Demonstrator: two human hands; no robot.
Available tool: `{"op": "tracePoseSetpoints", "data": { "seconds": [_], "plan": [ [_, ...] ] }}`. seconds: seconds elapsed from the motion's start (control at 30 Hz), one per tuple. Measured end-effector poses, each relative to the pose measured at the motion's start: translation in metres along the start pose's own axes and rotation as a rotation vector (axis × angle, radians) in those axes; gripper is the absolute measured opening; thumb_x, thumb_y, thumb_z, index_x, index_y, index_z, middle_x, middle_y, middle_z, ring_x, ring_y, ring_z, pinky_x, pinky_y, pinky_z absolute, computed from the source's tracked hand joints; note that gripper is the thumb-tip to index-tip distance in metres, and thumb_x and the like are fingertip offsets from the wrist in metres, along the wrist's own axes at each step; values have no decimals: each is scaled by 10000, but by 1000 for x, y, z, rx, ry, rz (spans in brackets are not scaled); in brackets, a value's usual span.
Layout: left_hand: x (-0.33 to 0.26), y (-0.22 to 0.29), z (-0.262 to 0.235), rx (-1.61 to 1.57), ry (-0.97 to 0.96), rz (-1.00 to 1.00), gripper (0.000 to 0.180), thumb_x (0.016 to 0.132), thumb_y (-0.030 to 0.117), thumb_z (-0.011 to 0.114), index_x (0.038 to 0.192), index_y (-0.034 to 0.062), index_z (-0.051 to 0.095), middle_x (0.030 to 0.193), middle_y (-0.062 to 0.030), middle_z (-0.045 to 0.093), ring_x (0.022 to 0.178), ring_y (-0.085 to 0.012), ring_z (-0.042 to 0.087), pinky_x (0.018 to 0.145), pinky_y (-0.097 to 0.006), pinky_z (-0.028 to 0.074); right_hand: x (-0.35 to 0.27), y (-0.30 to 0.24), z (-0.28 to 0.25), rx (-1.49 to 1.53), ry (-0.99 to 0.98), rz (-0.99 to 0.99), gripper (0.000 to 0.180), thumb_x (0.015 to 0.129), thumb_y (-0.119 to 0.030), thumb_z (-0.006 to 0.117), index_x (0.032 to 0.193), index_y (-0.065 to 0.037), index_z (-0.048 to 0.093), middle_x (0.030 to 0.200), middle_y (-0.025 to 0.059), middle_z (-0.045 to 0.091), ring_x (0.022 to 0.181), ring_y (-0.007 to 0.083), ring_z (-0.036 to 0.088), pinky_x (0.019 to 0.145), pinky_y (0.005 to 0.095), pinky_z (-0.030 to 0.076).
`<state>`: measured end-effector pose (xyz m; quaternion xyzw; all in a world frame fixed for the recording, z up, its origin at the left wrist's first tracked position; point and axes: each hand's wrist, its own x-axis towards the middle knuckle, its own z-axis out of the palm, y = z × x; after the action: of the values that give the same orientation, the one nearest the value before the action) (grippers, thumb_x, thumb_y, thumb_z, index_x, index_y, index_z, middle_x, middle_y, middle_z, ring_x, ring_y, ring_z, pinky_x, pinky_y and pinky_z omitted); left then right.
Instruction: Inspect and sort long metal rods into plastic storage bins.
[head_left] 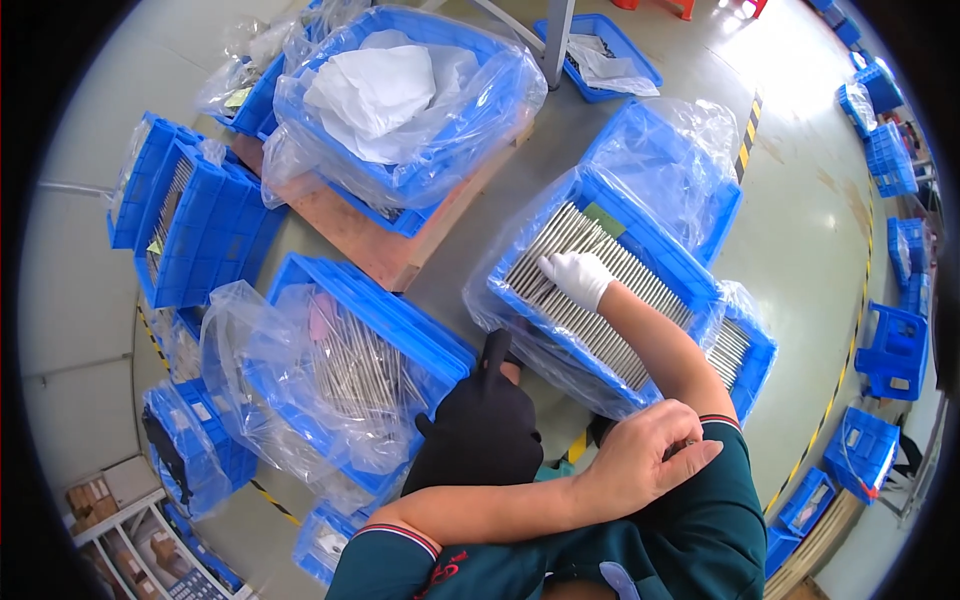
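Observation:
My right hand (578,278), in a white glove, reaches into a plastic-lined blue crate (690,265). Its fingers are curled down onto the rows of slim metal rods (625,335) packed side by side there; whether a rod is between the fingertips is hidden. A green slip (604,220) lies at the far edge of the rods. Bare and crossed in front of my body, my left hand (640,450) is closed near my right upper arm. Something small and dark shows between its thumb and fingers, too little visible to name.
Another lined blue crate (385,310) on the left holds loose metal rods (355,365). Farther off, a crate with white sheeting (375,90) sits on a wooden pallet (390,262). A metal post (558,45) stands beyond. Blue crates (895,350) line the right side.

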<state>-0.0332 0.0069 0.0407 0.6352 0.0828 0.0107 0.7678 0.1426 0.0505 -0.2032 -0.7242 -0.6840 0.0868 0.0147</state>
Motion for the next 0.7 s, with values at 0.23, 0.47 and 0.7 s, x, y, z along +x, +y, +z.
{"op": "tracePoseSetpoints", "data": {
  "seconds": [0.23,0.47,0.7],
  "plan": [
    [4,0,-5,20,-4,34,279,892,283,602,832,13,570,926,-110,583,801,-215,564,722,-283,455,40,-6,6,-40,59,-105,107,746,-113,538,728,-66,633,715,100,597,668,256,645,551,376,530],
    [2,0,-4,-63,57,51,296,903,300,583,833,13,563,865,-99,564,770,-206,550,690,-283,446,29,-28,-2,207,187,-75,56,764,-87,517,753,-56,562,747,117,576,740,279,628,627,374,519],
    [1,1,-5,-30,8,7,216,919,206,568,868,-4,557,898,-92,564,821,-188,542,756,-278,436,-8,19,-1,204,311,376,109,776,-84,505,772,-32,600,769,170,613,746,337,622,649,432,505]
  ]
}}
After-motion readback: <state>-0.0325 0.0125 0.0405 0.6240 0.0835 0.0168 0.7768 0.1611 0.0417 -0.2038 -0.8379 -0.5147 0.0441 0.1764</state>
